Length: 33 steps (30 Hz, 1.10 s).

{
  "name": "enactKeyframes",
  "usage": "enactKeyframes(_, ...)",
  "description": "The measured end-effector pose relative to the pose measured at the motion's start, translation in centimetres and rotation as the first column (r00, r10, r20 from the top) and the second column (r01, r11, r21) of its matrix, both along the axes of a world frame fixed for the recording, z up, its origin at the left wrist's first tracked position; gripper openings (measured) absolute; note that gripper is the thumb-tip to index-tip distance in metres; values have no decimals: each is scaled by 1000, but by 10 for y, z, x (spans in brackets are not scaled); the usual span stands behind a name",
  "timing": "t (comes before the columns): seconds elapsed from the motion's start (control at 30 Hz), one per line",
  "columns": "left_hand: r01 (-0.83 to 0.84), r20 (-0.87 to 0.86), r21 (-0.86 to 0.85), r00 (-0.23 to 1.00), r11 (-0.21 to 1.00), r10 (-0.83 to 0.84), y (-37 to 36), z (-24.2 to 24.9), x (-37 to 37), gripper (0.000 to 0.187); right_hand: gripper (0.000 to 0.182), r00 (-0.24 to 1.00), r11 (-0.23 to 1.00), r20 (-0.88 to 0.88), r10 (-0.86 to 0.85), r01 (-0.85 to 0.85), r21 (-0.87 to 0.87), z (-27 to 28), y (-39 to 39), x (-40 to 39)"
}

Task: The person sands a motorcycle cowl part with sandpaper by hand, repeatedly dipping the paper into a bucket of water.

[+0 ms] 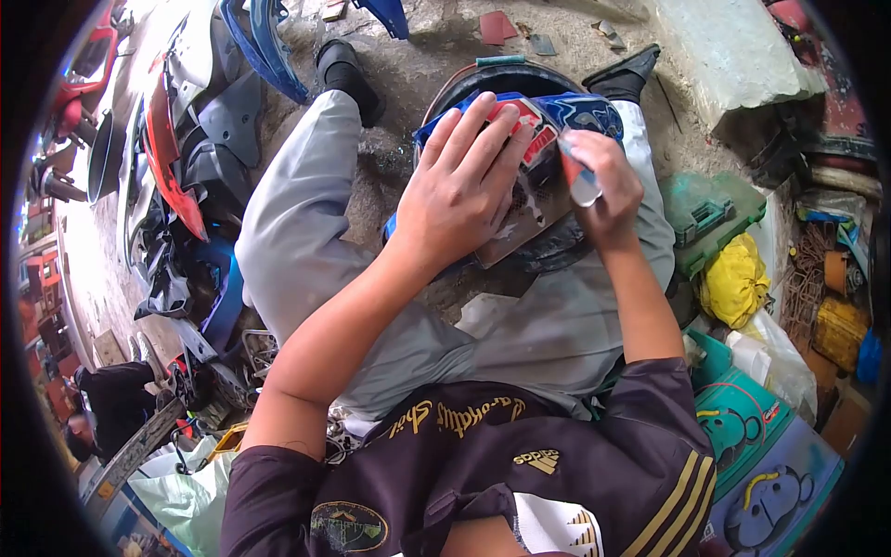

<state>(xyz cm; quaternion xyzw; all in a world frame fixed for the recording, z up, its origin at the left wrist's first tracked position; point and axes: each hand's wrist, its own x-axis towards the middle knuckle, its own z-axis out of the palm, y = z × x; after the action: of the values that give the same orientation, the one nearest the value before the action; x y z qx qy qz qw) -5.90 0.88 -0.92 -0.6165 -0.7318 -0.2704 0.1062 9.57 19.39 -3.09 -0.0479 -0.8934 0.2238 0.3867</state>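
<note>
the dark jersey [445, 469] reads "adidas" in gold; its larger gold script [453, 416] isn't clearly legible.

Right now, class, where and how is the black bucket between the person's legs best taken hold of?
Probably by the teal sleeve on the thin handle, from the far side, closing across it: the sleeve runs sideways at the far edge of the black bucket, uncovered, whereas the blue part lies over much of the opening.

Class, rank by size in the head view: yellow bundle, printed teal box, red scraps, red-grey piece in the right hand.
Printed teal box
Yellow bundle
Red scraps, red-grey piece in the right hand: too alike to rank
</note>
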Motion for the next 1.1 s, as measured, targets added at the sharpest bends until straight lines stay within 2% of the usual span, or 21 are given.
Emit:
enactKeyframes(0.1, -7, -20, 36, 1000, 999, 8, -1, -5, -1, 63, 22, 990, 989, -9, 140, -140, 55, 4, -17, 0)
enactKeyframes(0.23, -4, -7, 23, 1000, 1000, 4, 2, -1, 0, 63, 18, 999, 998, 41, 34, -36, 56, 4, 6, 0)
enactKeyframes(0.3, -10, -7, 35, 1000, 999, 10, 1, -5, -1, 63, 19, 988, 986, 11, 152, -153, 72, 5, -15, 1)
enactKeyframes(0.33, -5, 23, 44, 1000, 999, 4, 1, -5, -1, 61, 20, 985, 982, 17, 172, -173, 82, 5, -16, 1)
enactKeyframes(0.43, 34, 146, 72, 988, 997, -44, 3, 3, -5, 57, 19, 1000, 1000, -11, 11, -12, -24, 1, 3, -4)
enactKeyframes(0.5, 91, 258, 84, 960, 992, -110, -3, 8, -15, 57, 15, 999, 997, -10, 54, -53, 47, 2, -11, -1)
enactKeyframes(0.53, 124, 295, 103, 944, 987, -150, -5, 6, -19, 63, 15, 995, 994, -5, 98, -97, 52, 2, -22, 1)
enactKeyframes(0.6, 149, 318, 131, 930, 980, -184, -6, 5, -17, 68, 17, 985, 982, 3, 175, -175, 69, 9, -34, 1)
enactKeyframes(0.63, 160, 326, 146, 924, 976, -200, -6, 4, -17, 70, 17, 994, 993, -18, 103, -102, 53, 6, -29, 0)
enactKeyframes(0.7, 155, 314, 152, 929, 976, -196, -7, 3, -15, 78, 16, 998, 999, -57, -41, 42, 17, -3, -17, -1)
enactKeyframes(0.73, 153, 309, 153, 931, 976, -194, -7, 4, -15, 78, 15, 998, 998, -46, -46, 48, 34, -2, -25, -1)
enactKeyframes(0.83, 165, 321, 197, 921, 967, -223, -8, 1, -17, 80, 19, 990, 988, -18, 142, -140, 71, 4, -40, 0)
enactKeyframes(0.93, 177, 291, 229, 926, 957, -240, -6, -3, -16, 83, 17, 998, 999, -60, -18, 20, 26, -1, -19, -3)
enactKeyframes(1.03, 174, 264, 249, 934, 953, -239, -6, -5, -16, 84, 20, 990, 992, -65, 122, -120, 34, -6, -39, 3)
enactKeyframes(1.07, 175, 265, 252, 934, 952, -242, -7, -6, -16, 85, 18, 971, 969, -10, 239, -238, 62, 4, -45, 2)
enactKeyframes(1.1, 174, 260, 249, 935, 953, -239, -7, -6, -15, 84, 16, 988, 986, -16, 155, -154, 64, 2, -42, 3)
